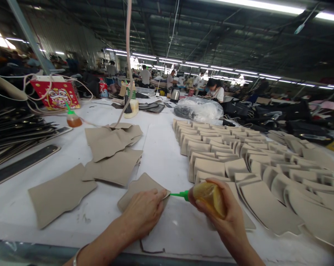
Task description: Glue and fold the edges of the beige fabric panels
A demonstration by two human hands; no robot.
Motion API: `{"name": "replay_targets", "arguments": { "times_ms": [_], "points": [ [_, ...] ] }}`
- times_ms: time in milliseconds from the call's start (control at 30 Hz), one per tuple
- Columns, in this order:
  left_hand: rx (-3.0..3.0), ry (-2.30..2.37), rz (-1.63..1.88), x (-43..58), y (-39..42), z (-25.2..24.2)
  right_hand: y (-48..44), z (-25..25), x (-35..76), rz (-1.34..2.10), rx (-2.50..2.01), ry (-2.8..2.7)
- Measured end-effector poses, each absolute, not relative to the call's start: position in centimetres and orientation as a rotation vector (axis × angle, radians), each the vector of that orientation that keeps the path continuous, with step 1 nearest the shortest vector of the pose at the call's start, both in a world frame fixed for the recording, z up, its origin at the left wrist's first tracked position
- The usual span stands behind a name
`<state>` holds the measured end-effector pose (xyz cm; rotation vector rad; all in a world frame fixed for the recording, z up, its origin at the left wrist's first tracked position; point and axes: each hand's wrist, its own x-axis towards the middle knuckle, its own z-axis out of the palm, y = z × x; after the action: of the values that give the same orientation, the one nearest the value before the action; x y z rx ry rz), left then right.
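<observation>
My right hand (pixel 225 214) is closed round a small glue bottle (pixel 208 195) with amber liquid and a green nozzle pointing left. The nozzle tip meets the right edge of a beige cut piece (pixel 140 186) lying on the white table (pixel 167 162). My left hand (pixel 145 212) lies flat on that piece with its fingers stretched out, pressing it down near the nozzle. Both forearms come in from the table's front edge.
Rows of overlapping beige pieces (pixel 239 159) cover the right half of the table. Loose beige pieces (pixel 114 147) lie at left and centre. Dark soles (pixel 17 133) are stacked far left. A second glue bottle (pixel 72 119) and a plastic bag (pixel 198 109) sit further back. People work in the background.
</observation>
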<state>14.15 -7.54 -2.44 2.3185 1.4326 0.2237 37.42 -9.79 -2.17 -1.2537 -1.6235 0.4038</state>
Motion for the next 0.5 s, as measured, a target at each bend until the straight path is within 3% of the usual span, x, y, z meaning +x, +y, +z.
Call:
{"name": "replay_targets", "arguments": {
  "times_ms": [500],
  "points": [
    [2.297,1.422,0.223,13.8,-7.8,-2.1,-10.9,-1.9,36.5,0.728,-1.293,-1.460]
  ]
}}
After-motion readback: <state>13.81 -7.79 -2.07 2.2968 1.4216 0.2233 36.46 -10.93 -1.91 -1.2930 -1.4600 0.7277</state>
